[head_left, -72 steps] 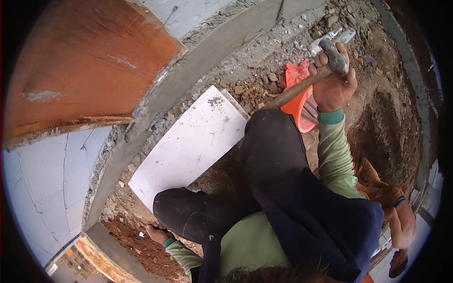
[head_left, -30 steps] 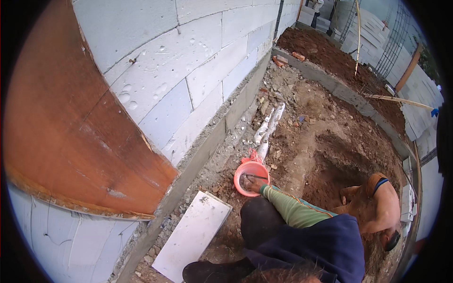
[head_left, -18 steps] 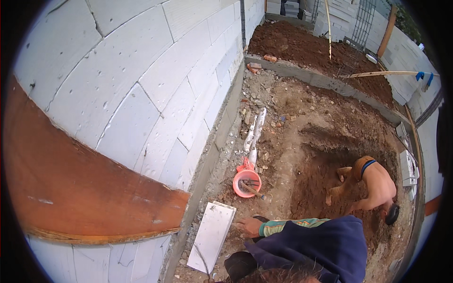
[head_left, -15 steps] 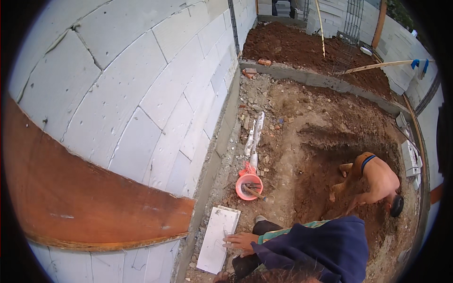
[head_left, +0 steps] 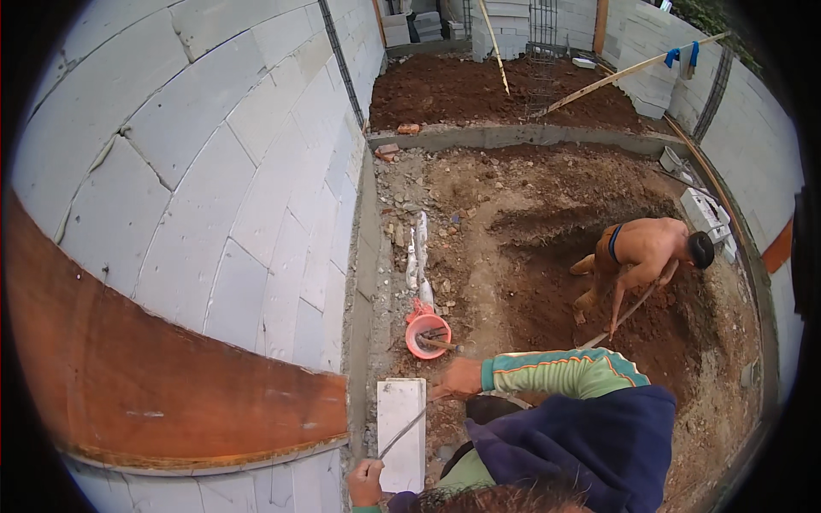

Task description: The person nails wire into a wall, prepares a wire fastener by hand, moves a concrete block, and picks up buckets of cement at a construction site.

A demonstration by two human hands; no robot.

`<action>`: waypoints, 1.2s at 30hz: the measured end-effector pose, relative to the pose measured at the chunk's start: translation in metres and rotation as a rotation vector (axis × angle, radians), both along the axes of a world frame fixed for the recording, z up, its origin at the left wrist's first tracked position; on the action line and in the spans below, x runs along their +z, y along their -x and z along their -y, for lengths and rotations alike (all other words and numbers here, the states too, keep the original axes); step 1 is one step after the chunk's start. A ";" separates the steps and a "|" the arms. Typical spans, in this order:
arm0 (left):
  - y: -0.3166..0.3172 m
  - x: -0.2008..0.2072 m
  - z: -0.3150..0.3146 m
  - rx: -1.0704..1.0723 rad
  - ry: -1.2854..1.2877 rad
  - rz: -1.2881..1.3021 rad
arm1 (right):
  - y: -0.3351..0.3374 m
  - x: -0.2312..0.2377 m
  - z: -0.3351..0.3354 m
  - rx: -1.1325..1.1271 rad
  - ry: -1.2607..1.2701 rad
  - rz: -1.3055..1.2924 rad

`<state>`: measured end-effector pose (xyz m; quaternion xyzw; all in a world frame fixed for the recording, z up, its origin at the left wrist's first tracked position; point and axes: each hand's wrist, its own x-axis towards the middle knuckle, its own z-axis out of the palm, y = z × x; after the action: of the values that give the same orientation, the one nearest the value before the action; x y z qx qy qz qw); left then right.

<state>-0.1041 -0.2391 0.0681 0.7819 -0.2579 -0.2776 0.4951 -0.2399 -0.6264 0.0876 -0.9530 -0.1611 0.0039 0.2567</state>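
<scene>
A white slab-like block [head_left: 400, 427] lies on the rubble beside the wall. Over it slants a thin dark rod [head_left: 402, 439], its kind unclear. At the block's near left edge my left hand [head_left: 366, 483] is closed around the rod's lower end. My right hand [head_left: 459, 379], in a green sleeve, is by the block's far right corner, fingers closed where the rod's upper end meets them. Just beyond that hand stands a pink bucket [head_left: 411, 342] holding a wooden-handled tool [head_left: 440, 344].
Right of me a co-worker [head_left: 646, 248] bends in a dug pit, gripping a long handle [head_left: 629, 315]. A brown board [head_left: 197, 376] leans on the white block wall [head_left: 282, 214] at left. White pipes [head_left: 422, 265] lie beyond the bucket. A concrete beam [head_left: 496, 137] crosses the back.
The view has shifted. My right hand has lifted off the white block, and my left hand now shows, holding the rod. The co-worker has straightened somewhat, and a long handle is visible.
</scene>
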 end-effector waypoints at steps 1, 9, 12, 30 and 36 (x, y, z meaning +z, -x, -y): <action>-0.014 0.005 -0.010 -0.017 -0.126 -0.193 | 0.007 0.013 0.009 -0.026 0.080 0.040; -0.010 -0.018 -0.036 0.080 -0.061 -0.281 | 0.057 0.084 0.030 -0.665 -0.038 0.201; -0.015 -0.029 -0.050 0.087 -0.030 -0.235 | 0.078 0.122 0.043 -0.884 -0.038 0.311; -0.054 -0.024 0.073 -0.057 -0.147 0.643 | 0.032 0.098 -0.052 -0.612 -1.011 0.162; 0.031 0.009 0.109 -0.161 0.371 -0.666 | 0.023 0.037 -0.105 -0.233 -0.216 0.005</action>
<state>-0.1354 -0.3480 0.0770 0.5232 -0.1894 -0.5030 0.6613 -0.2630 -0.5218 0.1246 -0.9321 -0.0499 -0.0458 0.3558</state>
